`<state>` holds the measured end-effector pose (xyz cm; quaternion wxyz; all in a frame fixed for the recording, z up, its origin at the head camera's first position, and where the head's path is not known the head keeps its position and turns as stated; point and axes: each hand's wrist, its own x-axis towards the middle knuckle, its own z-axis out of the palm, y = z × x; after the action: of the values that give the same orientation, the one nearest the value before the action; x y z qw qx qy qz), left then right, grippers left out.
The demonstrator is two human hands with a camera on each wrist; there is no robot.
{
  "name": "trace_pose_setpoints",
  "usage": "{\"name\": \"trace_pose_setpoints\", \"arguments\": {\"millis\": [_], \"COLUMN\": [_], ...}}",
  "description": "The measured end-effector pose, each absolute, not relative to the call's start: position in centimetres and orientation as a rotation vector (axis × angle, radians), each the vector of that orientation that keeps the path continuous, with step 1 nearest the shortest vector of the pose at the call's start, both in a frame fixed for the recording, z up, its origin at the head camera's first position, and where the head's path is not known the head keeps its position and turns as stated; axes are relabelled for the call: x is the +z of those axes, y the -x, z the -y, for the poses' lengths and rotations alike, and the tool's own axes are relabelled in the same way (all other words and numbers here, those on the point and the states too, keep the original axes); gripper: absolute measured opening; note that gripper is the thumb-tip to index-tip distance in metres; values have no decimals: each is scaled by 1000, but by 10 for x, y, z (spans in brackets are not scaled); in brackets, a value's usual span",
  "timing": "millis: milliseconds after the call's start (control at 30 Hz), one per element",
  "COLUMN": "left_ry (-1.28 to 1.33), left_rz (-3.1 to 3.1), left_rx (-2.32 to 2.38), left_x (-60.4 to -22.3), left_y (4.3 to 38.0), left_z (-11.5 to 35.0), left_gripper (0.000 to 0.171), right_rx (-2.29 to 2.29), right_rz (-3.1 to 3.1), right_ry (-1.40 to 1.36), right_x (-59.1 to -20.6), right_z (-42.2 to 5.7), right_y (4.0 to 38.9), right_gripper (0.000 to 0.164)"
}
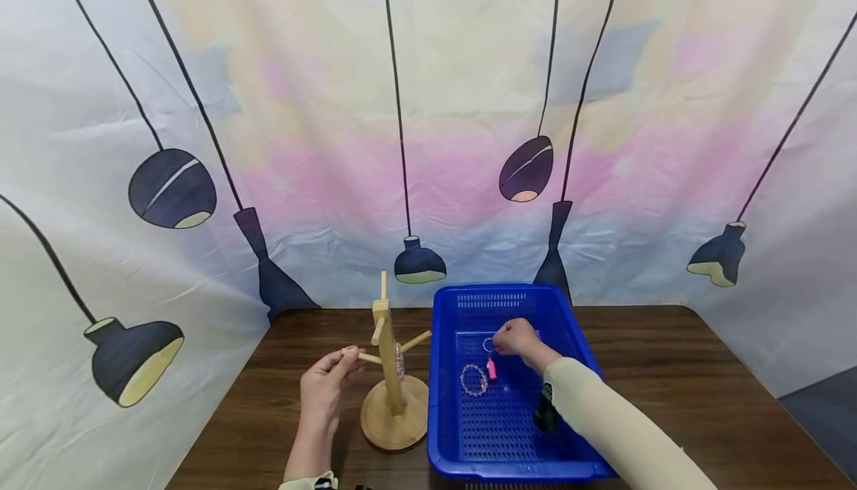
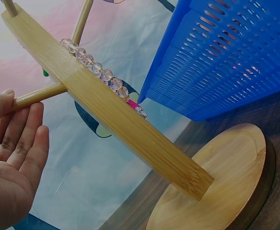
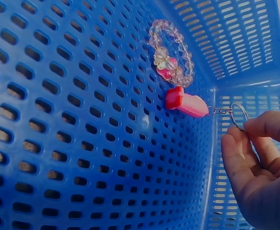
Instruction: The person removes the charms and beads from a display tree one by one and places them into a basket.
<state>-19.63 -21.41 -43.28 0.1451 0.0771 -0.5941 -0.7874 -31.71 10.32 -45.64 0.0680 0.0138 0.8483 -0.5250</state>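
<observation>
A wooden stand (image 1: 390,371) with a round base and several pegs stands upright on the table. My left hand (image 1: 328,382) pinches the end of its left peg (image 2: 37,97) between thumb and fingers. A clear pinkish beaded bracelet (image 2: 96,69) hangs on another peg behind the post. Inside the blue basket (image 1: 444,468), my right hand (image 1: 518,339) pinches the metal ring of a keychain (image 3: 190,104) between thumb and fingertip. Its pink and red charm dangles on a short chain. Close by the charm, a second beaded bracelet (image 3: 190,64) with a pink ornament lies on the basket floor.
The perforated basket stands on a dark wooden table (image 1: 676,386), just right of the stand. Behind the table hangs a cloth backdrop (image 1: 469,66) printed with lamps. The basket's high side walls surround my right hand.
</observation>
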Motion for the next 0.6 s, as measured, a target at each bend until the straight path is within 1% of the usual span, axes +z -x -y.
{"name": "trace_pose_setpoints", "arguments": {"millis": [200, 467, 600], "left_ry": [-234, -237, -251], "left_rz": [1710, 1726, 1737], "left_rx": [-2266, -2257, -2250], "left_x": [-434, -434, -433], "left_y": [197, 196, 196], "left_z": [214, 214, 213], "left_gripper": [26, 25, 25], "right_rx": [-1589, -1612, -1610], "right_rz": [-2549, -2503, -2475], "right_ry": [-46, -66, -53], "right_x": [-460, -463, -472], "right_z": [-104, -106, -112], "right_y": [323, 328, 338], "right_gripper": [15, 12, 11]}}
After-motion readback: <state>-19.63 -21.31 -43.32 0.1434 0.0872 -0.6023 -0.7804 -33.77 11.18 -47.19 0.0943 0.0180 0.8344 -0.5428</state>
